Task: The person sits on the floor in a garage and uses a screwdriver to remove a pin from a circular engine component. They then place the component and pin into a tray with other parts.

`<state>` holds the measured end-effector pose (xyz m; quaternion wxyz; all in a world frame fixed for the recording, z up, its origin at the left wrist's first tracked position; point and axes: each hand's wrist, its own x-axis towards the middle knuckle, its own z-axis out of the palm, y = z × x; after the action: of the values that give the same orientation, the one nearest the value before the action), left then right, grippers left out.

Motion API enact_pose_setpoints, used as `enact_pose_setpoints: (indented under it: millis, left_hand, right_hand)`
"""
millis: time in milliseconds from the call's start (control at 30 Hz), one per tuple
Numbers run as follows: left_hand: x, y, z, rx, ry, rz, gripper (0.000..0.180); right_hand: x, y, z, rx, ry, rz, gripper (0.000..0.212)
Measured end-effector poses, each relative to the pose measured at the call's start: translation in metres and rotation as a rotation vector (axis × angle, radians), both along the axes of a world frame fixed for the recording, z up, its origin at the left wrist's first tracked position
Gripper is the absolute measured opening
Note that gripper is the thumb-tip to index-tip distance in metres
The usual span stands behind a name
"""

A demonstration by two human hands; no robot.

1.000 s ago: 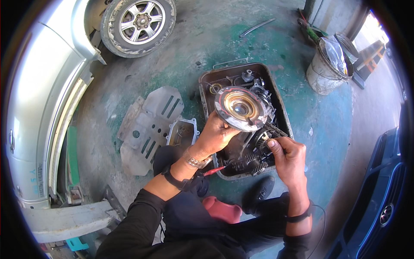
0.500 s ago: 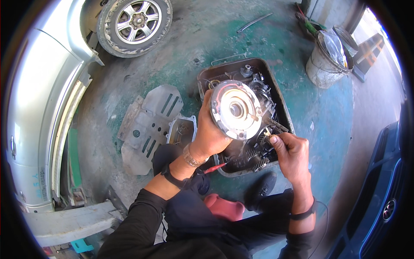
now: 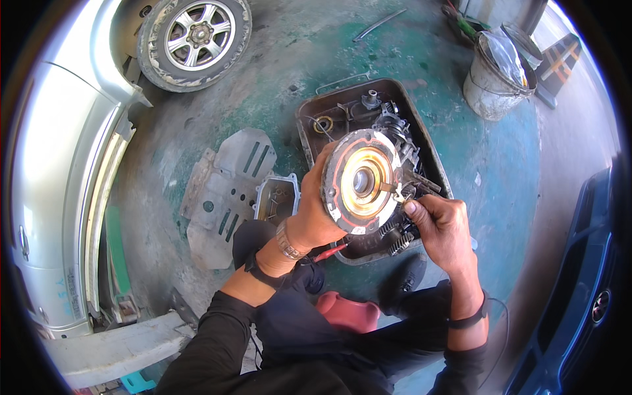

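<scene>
A round metal housing (image 3: 338,172) faces up toward me, with a bright stepped bore and reddish traces around its dark rim. My left hand (image 3: 311,222) grips it from the left, the fingers mostly hidden behind it. In a pinch, my right hand (image 3: 440,228) holds a small, flat, brass-coloured metal piece (image 3: 398,196), whose kind I cannot make out. The piece's far end overlaps the housing's right side; whether it touches cannot be told. Beneath both hands lies a dark metal tray (image 3: 431,153) with gears (image 3: 399,242) and shafts in it.
Left of the tray lie a slotted metal plate (image 3: 245,157) and a shallow pan (image 3: 294,186). A red-handled tool (image 3: 330,252) rests by the tray's near edge. A red stool (image 3: 345,312) is below me. Vehicles flank both sides; a bucket (image 3: 495,92) stands far right.
The housing has come slightly lower and turned, showing more of its reddish rim. My right hand has shifted a little left, bringing the small metal piece over the housing's right side.
</scene>
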<state>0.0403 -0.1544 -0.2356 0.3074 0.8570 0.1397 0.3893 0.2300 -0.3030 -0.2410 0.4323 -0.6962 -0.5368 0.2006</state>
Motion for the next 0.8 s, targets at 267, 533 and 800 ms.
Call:
enact_pose_setpoints:
  millis: [267, 533, 800]
  left_hand:
    - [-0.006, 0.007, -0.012, -0.003, 0.016, -0.075, 0.095]
    - [-0.009, 0.006, -0.014, -0.080, 0.034, -0.116, 0.096]
    - [-0.008, 0.004, -0.019, -0.278, 0.001, -0.167, 0.093]
  right_hand:
    - [0.001, 0.000, 0.002, -0.023, 0.011, -0.016, 0.041]
    - [0.002, -0.004, 0.009, -0.085, -0.036, -0.019, 0.035]
    - [0.000, -0.002, 0.007, 0.021, -0.097, -0.022, 0.035]
